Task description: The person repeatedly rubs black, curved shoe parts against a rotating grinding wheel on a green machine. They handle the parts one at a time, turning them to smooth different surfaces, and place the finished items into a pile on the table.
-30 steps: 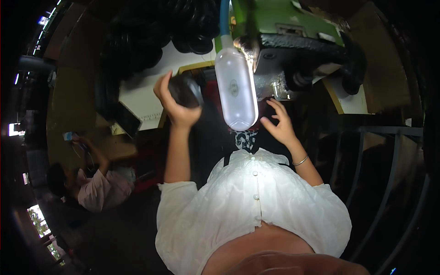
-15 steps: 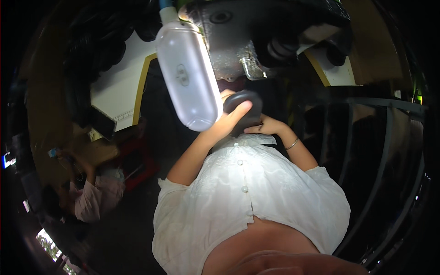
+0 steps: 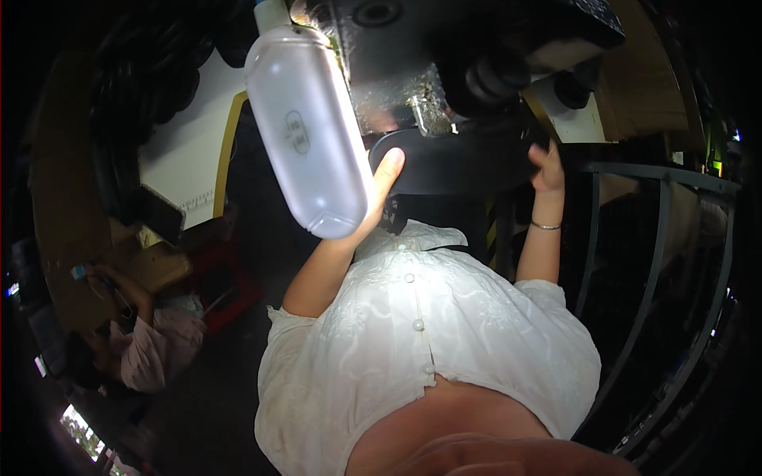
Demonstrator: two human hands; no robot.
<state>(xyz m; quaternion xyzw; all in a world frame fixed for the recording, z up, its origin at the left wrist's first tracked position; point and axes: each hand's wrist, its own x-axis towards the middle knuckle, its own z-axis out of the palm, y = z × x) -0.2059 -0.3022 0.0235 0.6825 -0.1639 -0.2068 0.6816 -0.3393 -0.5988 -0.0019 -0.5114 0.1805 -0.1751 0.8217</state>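
Note:
Between my two hands stretches a long, dark, flat piece point(image 3: 460, 164) with a rounded left end; its exact kind cannot be made out. My left hand point(image 3: 384, 186) grips the rounded end, thumb on top and the other fingers mostly hidden. At the opposite end my right hand point(image 3: 547, 169) is closed on the piece, its edge lost in shadow. Just beyond the piece stands a black machine point(image 3: 381, 59) with a shiny metal part point(image 3: 431, 107) low on its front. A pale, elongated lamp point(image 3: 305, 135) hangs close to my left hand and partly covers it.
At the left, a white tabletop point(image 3: 186, 147) with a yellow edge carries a dark heap point(image 3: 147, 103) and a phone-like slab point(image 3: 161, 214). Lower left, a co-worker point(image 3: 159, 341) sits near a red stool point(image 3: 226, 285). A grey metal rack point(image 3: 659, 230) stands at right.
My right hand has moved away to the right and up, from close beside the left. The dark piece now spans a wide gap between both hands. The lamp appears slightly further left.

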